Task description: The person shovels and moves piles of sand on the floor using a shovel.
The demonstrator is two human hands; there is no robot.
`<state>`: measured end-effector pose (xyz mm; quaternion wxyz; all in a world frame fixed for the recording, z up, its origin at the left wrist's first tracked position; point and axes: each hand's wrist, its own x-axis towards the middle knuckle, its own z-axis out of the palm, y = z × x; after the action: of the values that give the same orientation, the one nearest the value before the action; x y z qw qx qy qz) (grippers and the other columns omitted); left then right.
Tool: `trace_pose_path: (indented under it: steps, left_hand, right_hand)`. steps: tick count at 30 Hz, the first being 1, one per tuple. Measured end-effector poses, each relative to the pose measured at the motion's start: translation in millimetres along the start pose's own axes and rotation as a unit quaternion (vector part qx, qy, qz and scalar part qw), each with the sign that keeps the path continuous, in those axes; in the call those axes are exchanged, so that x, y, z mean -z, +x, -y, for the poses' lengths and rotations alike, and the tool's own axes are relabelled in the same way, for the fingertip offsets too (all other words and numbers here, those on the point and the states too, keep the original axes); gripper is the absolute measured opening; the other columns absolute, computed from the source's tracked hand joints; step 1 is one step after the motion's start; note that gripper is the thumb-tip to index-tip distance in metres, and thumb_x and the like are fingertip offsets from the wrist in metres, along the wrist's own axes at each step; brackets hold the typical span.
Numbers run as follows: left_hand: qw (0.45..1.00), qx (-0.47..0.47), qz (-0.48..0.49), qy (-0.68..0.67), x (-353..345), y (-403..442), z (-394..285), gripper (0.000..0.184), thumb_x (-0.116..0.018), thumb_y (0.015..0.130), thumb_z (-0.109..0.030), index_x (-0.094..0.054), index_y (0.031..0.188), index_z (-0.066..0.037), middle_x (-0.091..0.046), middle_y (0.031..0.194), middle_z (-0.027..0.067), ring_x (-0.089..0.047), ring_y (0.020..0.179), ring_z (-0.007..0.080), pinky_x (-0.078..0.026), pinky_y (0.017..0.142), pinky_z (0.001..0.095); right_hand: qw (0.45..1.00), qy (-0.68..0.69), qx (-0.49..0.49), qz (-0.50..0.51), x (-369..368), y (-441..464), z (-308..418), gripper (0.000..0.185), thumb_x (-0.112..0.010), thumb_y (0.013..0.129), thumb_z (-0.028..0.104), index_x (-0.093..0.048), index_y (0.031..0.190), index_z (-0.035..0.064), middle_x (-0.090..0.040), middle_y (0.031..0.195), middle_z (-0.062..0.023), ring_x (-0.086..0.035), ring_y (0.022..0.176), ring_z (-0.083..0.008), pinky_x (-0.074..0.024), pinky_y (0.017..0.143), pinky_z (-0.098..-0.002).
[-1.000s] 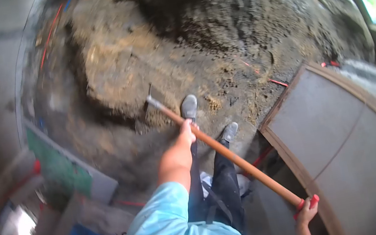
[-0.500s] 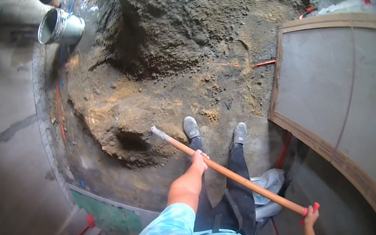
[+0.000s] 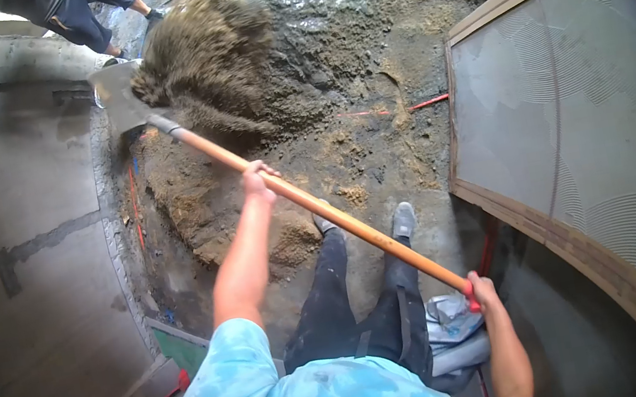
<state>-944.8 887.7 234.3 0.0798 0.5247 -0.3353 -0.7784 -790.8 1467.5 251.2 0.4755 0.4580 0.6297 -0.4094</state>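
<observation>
Concrete (image 3: 41,203) filled the left side of the view, and rough, dug-up soil (image 3: 360,145) covered the middle. At the right stood a grey panel (image 3: 508,125) with a wooden frame. Another person (image 3: 81,15), seen only in part, was at the upper left, near the far end of the shovel (image 3: 338,216). That tool ran diagonally across the view, its metal blade (image 3: 118,97) at the upper left beside a blurred mass of soil (image 3: 212,44) (airborne or heaped, I could not tell). A crumpled bag (image 3: 450,321) lay near the person's legs, beneath the handle's lower end. The left hand (image 3: 260,181) had its fingers wrapped around the wooden handle; the right hand (image 3: 481,291) gripped its end, at the small red grip (image 3: 471,297).
</observation>
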Motion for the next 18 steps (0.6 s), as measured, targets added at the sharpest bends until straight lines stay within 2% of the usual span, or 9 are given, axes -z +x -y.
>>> trace_pose_path:
  steps: [3,5,8,10,12,14,16,17,18]
  left_hand:
    - [0.999,-0.002,-0.023,-0.031,6,-4,-23,0.015,-0.051,0.075,-0.016,-0.042,0.065,-0.011,-0.042,0.054,0.0027,-0.044,0.048,0.0175,-0.044,0.052,0.0323]
    - [0.998,0.015,-0.055,-0.018,27,-7,-6,0.020,-0.052,0.075,-0.019,-0.041,0.060,-0.012,-0.042,0.052,0.0026,-0.045,0.050,0.0180,-0.043,0.053,0.0317]
    - [0.985,0.077,-0.150,0.048,65,-12,72,0.021,-0.051,0.074,-0.022,-0.040,0.058,-0.014,-0.041,0.050,0.0021,-0.043,0.048,0.0179,-0.042,0.051,0.0316]
    - [0.972,0.180,-0.152,-0.001,67,-42,139,0.020,-0.050,0.075,-0.020,-0.038,0.060,-0.015,-0.040,0.051,0.0014,-0.040,0.046,0.0162,-0.041,0.047,0.0316]
    - [0.959,0.248,-0.108,-0.085,72,-64,231,0.025,-0.051,0.074,-0.019,-0.033,0.057,-0.016,-0.033,0.048,-0.0006,-0.037,0.042,0.0153,-0.037,0.042,0.0307]
    - [0.940,0.301,-0.085,-0.136,56,-104,317,0.027,-0.051,0.074,-0.015,-0.030,0.057,-0.018,-0.032,0.049,-0.0009,-0.035,0.041,0.0139,-0.033,0.038,0.0286]
    - [0.909,0.375,-0.114,-0.139,33,-149,399,0.021,-0.051,0.069,-0.013,-0.034,0.056,-0.015,-0.036,0.048,0.0013,-0.038,0.039,0.0153,-0.037,0.039,0.0307]
    - [0.903,0.404,-0.102,-0.107,17,-176,427,0.018,-0.051,0.067,-0.013,-0.037,0.056,-0.014,-0.038,0.049,0.0028,-0.040,0.040,0.0172,-0.039,0.040,0.0335]
    - [0.867,0.462,-0.083,-0.167,7,-197,457,0.016,-0.051,0.068,-0.013,-0.039,0.057,-0.014,-0.039,0.049,0.0031,-0.042,0.041,0.0182,-0.041,0.042,0.0355]
  right_hand:
    - [0.962,0.095,0.214,-0.139,-17,-14,18,0.036,-0.056,0.082,0.032,-0.053,0.091,-0.0033,-0.055,0.070,-0.0103,-0.053,0.051,-0.0156,-0.0443,0.043,-0.0297]
    - [0.925,0.094,0.304,-0.206,-18,-16,-1,0.022,-0.058,0.079,0.021,-0.054,0.086,0.0002,-0.055,0.076,-0.0059,-0.053,0.067,-0.0130,-0.0440,0.060,-0.0289]
    - [0.935,0.176,0.275,-0.139,4,-30,-39,0.013,-0.056,0.074,0.009,-0.054,0.084,0.0018,-0.052,0.076,-0.0027,-0.050,0.068,-0.0117,-0.0430,0.063,-0.0282]
    - [0.911,0.187,0.293,-0.223,38,-45,-67,0.010,-0.055,0.075,0.005,-0.051,0.085,0.0035,-0.048,0.073,0.0010,-0.048,0.058,-0.0093,-0.0423,0.051,-0.0268]
    - [0.909,0.217,0.230,-0.270,84,-91,-73,0.027,-0.056,0.078,0.007,-0.050,0.102,-0.0008,-0.048,0.071,0.0009,-0.046,0.056,-0.0085,-0.0396,0.047,-0.0250]
    - [0.903,0.133,0.234,-0.336,161,-110,-119,0.025,-0.056,0.080,0.011,-0.051,0.102,-0.0001,-0.049,0.071,-0.0022,-0.045,0.048,-0.0118,-0.0381,0.041,-0.0268]
    - [0.854,0.073,0.203,-0.474,182,-184,-93,0.026,-0.058,0.080,0.020,-0.054,0.097,0.0008,-0.049,0.068,-0.0029,-0.043,0.047,-0.0132,-0.0341,0.038,-0.0276]
    - [0.847,-0.004,0.236,-0.477,282,-170,-164,0.046,-0.061,0.080,0.025,-0.046,0.118,0.0033,-0.053,0.076,-0.0033,-0.048,0.058,-0.0147,-0.0419,0.047,-0.0288]
    - [0.865,-0.017,0.137,-0.483,326,-200,-169,0.035,-0.058,0.080,0.024,-0.051,0.108,0.0047,-0.050,0.073,-0.0053,-0.046,0.055,-0.0149,-0.0365,0.041,-0.0309]
